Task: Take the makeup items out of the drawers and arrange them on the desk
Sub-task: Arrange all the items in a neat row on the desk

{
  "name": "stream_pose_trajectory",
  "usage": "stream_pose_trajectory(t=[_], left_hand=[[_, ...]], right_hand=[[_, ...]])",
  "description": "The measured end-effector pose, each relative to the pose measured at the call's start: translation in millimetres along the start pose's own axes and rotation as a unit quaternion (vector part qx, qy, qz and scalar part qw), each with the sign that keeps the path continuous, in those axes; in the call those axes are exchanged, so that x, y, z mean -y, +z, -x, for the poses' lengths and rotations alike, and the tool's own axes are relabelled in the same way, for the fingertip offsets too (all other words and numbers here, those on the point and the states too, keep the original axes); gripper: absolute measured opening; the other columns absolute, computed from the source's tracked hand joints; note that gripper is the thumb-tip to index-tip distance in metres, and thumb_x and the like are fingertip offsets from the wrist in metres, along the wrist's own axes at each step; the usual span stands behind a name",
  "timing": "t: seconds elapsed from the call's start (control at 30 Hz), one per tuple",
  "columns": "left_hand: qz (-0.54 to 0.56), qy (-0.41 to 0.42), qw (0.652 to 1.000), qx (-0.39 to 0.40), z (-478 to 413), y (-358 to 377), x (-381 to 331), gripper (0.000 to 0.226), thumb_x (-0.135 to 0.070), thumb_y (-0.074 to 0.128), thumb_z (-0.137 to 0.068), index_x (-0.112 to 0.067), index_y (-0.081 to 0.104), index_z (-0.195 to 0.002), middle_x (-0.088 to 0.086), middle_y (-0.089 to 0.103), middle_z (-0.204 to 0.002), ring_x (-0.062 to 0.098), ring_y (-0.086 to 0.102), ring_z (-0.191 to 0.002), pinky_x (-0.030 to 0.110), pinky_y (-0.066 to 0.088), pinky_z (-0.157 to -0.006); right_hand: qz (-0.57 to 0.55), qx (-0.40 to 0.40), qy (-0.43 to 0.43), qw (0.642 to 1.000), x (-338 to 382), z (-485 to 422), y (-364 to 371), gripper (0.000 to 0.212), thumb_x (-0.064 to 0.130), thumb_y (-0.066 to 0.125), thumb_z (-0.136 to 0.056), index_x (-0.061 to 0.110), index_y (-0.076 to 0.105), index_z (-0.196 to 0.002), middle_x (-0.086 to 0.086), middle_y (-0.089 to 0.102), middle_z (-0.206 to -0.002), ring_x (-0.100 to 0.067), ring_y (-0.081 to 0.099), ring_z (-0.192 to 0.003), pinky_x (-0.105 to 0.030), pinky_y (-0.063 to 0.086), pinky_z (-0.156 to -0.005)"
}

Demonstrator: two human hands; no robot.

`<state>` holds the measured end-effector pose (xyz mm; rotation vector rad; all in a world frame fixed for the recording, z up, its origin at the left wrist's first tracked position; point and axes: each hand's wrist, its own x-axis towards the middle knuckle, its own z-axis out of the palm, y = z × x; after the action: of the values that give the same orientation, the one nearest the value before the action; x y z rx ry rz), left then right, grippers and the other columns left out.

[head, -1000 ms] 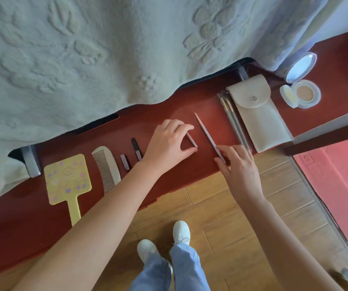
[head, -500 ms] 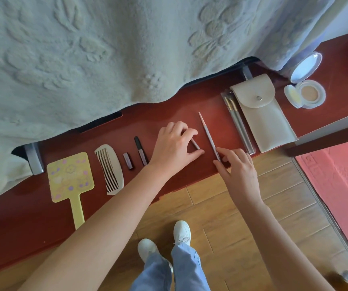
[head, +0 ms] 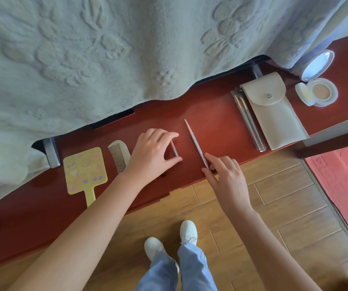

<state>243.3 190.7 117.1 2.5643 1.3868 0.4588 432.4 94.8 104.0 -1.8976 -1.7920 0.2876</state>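
Red-brown desk (head: 215, 114) under a pale embossed blanket (head: 106, 49), left hand (head: 152, 153) pinching a short grey stick (head: 174, 148) between thumb and fingers, right hand (head: 225, 177) loosely open, fingertips touching a long thin brush (head: 195, 141); mirror (head: 84, 172) and comb (head: 120, 156) leftward, pouch (head: 273, 110) and open compact (head: 319, 90) rightward.

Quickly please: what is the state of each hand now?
Left hand: closed around a short grey-pink stick on the red desk.
Right hand: open, fingertips touching a long thin pink brush.
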Motion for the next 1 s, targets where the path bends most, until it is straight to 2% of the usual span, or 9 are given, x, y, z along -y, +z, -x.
stream_pose_trajectory(t=[0.27, 0.7, 0.87, 1.0], left_hand=[[-0.008, -0.014, 1.000, 0.007, 12.7, -0.8, 6.4, 0.060, -0.043, 0.078, -0.065, -0.013, 0.061, -0.113, 0.002, 0.065, -0.100, 0.027, 0.057, -0.099, 0.037, 0.043, -0.081], [-0.007, -0.015, 1.000, 0.015, 13.3, -3.3, 8.0, 0.061, -0.042, 0.079, -0.065, -0.013, 0.060, -0.116, 0.003, 0.065, -0.104, 0.028, 0.056, -0.103, 0.037, 0.043, -0.082], [-0.015, -0.015, 1.000, 0.008, 10.4, -8.2, 6.2, 0.061, -0.052, 0.064, -0.070, -0.013, 0.059, -0.117, 0.004, 0.064, -0.108, 0.026, 0.055, -0.105, 0.037, 0.044, -0.083], [0.002, 0.000, 1.000, -0.024, 1.9, -8.9, -2.2, 0.053, -0.051, 0.057, -0.077, -0.013, 0.060, -0.114, 0.004, 0.062, -0.107, 0.024, 0.055, -0.102, 0.034, 0.043, -0.082]], right_hand=[[-0.009, 0.007, -0.037, 0.999, 18.2, -1.6, 12.5, 0.033, 0.012, 0.073, -0.079, 0.012, 0.067, -0.111, -0.004, 0.063, -0.083, -0.023, 0.056, -0.070, -0.035, 0.052, -0.063], [-0.009, 0.005, -0.042, 0.999, 19.6, -3.0, 16.4, 0.033, 0.013, 0.073, -0.079, 0.010, 0.066, -0.111, -0.005, 0.063, -0.084, -0.024, 0.056, -0.070, -0.035, 0.053, -0.060], [-0.021, 0.012, -0.033, 0.999, 19.2, -2.4, 10.4, 0.036, 0.020, 0.073, -0.080, 0.012, 0.065, -0.114, -0.003, 0.062, -0.083, -0.020, 0.054, -0.072, -0.031, 0.052, -0.060], [-0.020, 0.001, -0.009, 1.000, 8.5, -2.5, -4.4, 0.037, 0.022, 0.070, -0.082, 0.012, 0.063, -0.117, -0.003, 0.062, -0.087, -0.019, 0.053, -0.076, -0.028, 0.049, -0.066]])
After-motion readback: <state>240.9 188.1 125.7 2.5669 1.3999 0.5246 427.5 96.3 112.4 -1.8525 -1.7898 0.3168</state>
